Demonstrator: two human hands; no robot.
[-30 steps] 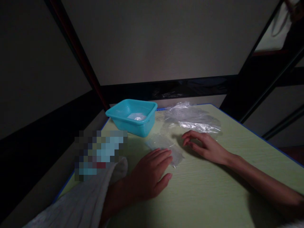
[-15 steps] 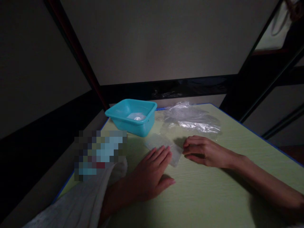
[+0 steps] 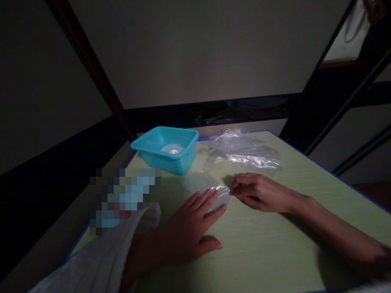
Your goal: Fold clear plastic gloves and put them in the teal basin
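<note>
A small clear plastic bag lies on the table, partly covered by my left hand. That hand is flat, palm down, with fingers spread over the bag's near side. My right hand rests side-on at the bag's right corner, its thumb and fingertips pinched together on the edge. Shiny creases show in the film between the two hands. My left palm hides the bag's near part.
A turquoise plastic basin with whitish, shiny contents stands at the back left. Large crumpled clear plastic lies at the back right. A pixelated patch covers something on the left. The pale green table has a blue edge.
My right fingers have closed on the bag's right corner, and the film there has risen into shiny folds. My left index finger has spread a little to the right. The view has shifted slightly.
</note>
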